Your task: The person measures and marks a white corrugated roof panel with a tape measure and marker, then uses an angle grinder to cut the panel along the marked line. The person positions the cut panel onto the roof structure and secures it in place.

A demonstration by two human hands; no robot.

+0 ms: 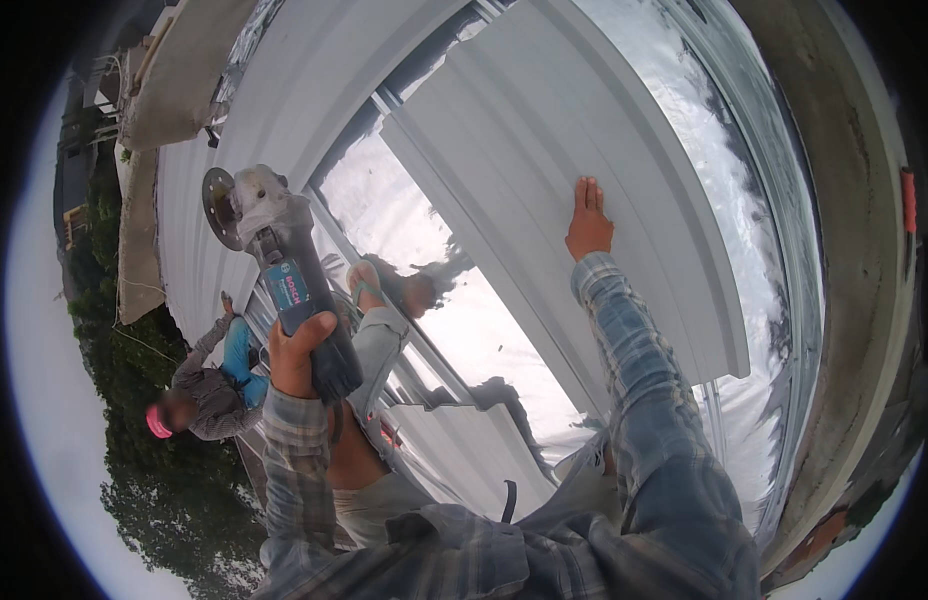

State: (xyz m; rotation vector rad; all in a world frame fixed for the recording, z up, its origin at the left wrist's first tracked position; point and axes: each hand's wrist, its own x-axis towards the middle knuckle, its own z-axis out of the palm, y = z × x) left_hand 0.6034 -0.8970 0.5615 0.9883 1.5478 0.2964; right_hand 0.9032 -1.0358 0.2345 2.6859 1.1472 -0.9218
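Observation:
My left hand (pixel 302 352) is wrapped round the body of an angle grinder (pixel 302 268), a dark blue tool held up at the left. Its head, partly covered in something pale, carries a round cutting disc (pixel 222 209) pointing away from me. Whether the disc spins I cannot tell. My right hand (pixel 589 222) lies flat on a loose grey ribbed metal roofing sheet (pixel 544 150), fingers stretched out and holding nothing. That sheet rests slantwise over shiny silver foil (pixel 484 320) and metal battens.
Fixed roofing sheets (pixel 314 70) spread to the far left. A smaller sheet piece (pixel 464 440) lies near my legs. At left, a co-worker (pixel 214 385) in a pink head covering crouches by the roof edge. A concrete wall (pixel 854 200) curves along the right; trees (pixel 174 480) stand beyond the left side.

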